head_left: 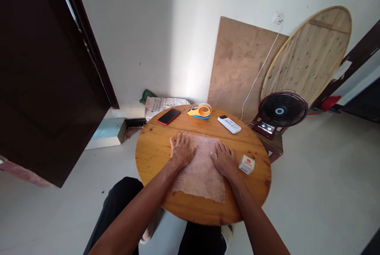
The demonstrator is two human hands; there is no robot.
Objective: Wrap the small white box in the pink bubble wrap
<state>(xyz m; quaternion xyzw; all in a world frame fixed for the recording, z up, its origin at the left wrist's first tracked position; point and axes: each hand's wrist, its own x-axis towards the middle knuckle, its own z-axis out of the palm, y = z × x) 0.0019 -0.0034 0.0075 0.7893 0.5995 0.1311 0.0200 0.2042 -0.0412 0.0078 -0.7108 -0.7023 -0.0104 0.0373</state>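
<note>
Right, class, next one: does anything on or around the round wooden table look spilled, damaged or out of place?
Nothing stands out. The clear, rectangular bubble-wrap sheet lies spread beneath the left hand and right hand, and the small white cardboard box sits beside the right hand; no spill shows.

No text is legible. Unreadable print: small box [246, 164], right of right hand [223, 159]; white device [229, 124], beyond that hand; sack [162, 104], beyond left hand [181, 150].
</note>
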